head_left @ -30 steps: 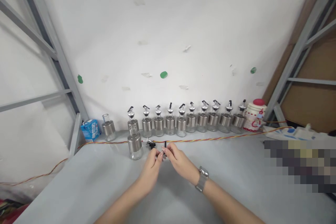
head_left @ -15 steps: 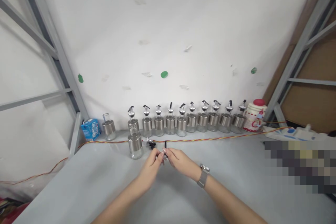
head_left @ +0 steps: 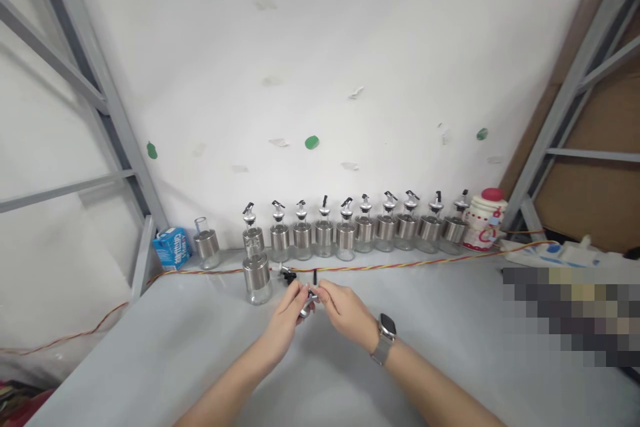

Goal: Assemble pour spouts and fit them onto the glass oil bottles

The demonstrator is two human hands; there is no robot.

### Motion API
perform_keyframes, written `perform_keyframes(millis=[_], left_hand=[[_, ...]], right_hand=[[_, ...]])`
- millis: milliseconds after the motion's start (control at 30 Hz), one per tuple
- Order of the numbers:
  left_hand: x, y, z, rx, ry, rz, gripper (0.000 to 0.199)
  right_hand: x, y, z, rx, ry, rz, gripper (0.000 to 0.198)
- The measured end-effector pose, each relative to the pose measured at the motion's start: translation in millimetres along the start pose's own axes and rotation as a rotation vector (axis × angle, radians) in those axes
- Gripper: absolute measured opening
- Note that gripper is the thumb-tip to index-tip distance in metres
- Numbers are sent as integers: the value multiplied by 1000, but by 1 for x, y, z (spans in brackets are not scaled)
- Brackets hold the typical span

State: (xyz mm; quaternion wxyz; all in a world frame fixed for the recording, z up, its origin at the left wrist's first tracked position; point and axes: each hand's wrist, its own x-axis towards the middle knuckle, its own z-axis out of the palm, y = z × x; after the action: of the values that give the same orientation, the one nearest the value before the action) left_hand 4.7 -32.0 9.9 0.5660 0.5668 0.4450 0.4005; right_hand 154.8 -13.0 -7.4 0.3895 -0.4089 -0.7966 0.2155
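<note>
My left hand (head_left: 286, 312) and my right hand (head_left: 345, 307) meet low over the grey table, fingers closed around a small silver-and-black pour spout (head_left: 304, 311). Its rounded metal part shows under the left fingers; the fingertips of both hands cover much of the rest. Just beyond the hands lie a black fitting with a pale tip (head_left: 289, 275) and a short black strip (head_left: 315, 276). Left of my left hand an open-necked glass bottle (head_left: 257, 277) with a steel sleeve stands upright, without a spout.
Along the wall stands a row of several spouted bottles (head_left: 325, 232). Another spoutless bottle (head_left: 207, 248) is beside a blue carton (head_left: 173, 249) at the left. A red-topped white container (head_left: 484, 220) ends the row. A twisted red-yellow cable (head_left: 390, 265) runs across the table.
Both hands have turned slightly, and more of the silver spout now shows beneath the left fingers. My right wrist has rolled, so the watch face is visible. The bottles stay put.
</note>
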Motion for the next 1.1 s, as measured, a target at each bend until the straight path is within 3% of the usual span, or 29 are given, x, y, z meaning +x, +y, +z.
perform_keyframes(millis=[300,533,800,967,1100], left_hand=[[-5,2,-7,177,-181,188,26],[-10,2,-3,198,-149,165,25],[-10,2,-2,129,-217,123,25],[-8,7,-6,169,-178,151,25],[-10,13,-7,213,-188,164,24]], right_hand=[[0,-2,-5,96,-19,-39,34],[-1,0,-8,16,-12,-174,33],[-1,6,-9,-128,60,-274,38],[-2,4,-10,-77,145,-161,36],[-1,2,-13,-34,17,-148,34]])
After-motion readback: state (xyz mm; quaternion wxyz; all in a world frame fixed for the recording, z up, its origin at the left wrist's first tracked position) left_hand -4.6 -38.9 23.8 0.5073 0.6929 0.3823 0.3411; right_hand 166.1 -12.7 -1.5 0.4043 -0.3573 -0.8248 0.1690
